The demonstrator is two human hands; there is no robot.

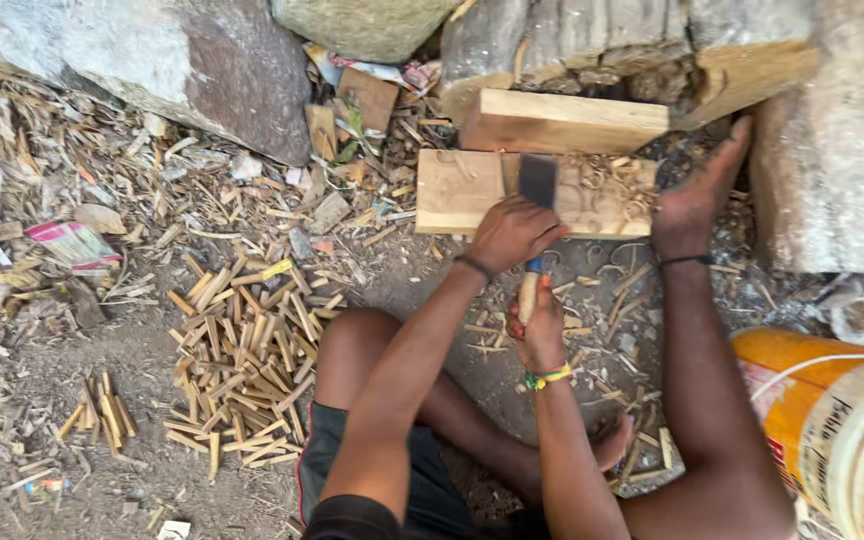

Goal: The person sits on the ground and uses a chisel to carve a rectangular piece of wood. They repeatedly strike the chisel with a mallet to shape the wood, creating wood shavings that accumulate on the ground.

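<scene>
Dirt ground (pixel 102 370) covered in wood chips, big rocks (pixel 202 70) up at 11 o'clock, and a pile of split sticks (pixel 247 360) at 9. The plank (pixel 457 190) lies flat, long axis 9-to-3, just past both hands at 12. The wide chisel (pixel 537 182) runs 12-to-6, blade on the plank. The left hand (pixel 512 232) is closed high on it, nearer the wood; the right hand (pixel 540 330) grips the handle at 6. A foot pins the plank's 3 o'clock end.
</scene>
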